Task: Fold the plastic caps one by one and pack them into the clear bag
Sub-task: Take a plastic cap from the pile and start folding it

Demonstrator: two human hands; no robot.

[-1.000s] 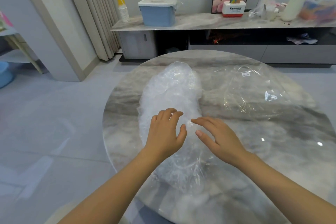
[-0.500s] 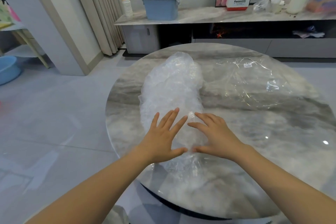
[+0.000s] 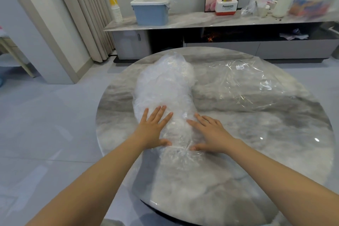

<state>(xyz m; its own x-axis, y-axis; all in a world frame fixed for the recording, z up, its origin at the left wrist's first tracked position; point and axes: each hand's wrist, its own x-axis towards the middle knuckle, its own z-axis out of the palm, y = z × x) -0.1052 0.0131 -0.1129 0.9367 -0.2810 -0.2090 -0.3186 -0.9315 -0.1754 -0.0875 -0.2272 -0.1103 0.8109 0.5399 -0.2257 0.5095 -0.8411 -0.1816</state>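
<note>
Fingers of the left hand (image 3: 153, 129) and right hand (image 3: 211, 133), curled a second ago, now lie straight and spread, pressing the heap of plastic caps (image 3: 165, 90) near the bench's (image 3: 275, 143) left edge; folding seems underway, clear bag (image 3: 244, 82) far right.

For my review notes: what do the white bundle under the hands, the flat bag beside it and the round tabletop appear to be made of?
Bundle of plastic caps: thin, crinkly translucent film, whitish where layers pile up.
Clear bag: thin transparent plastic film, glossy; the tabletop shows through, with bright wrinkle glints and a small label.
Round table: grey-white veined marble or marble-look slab, polished, mirroring ceiling lights. Real stone or not, I cannot tell.
</note>
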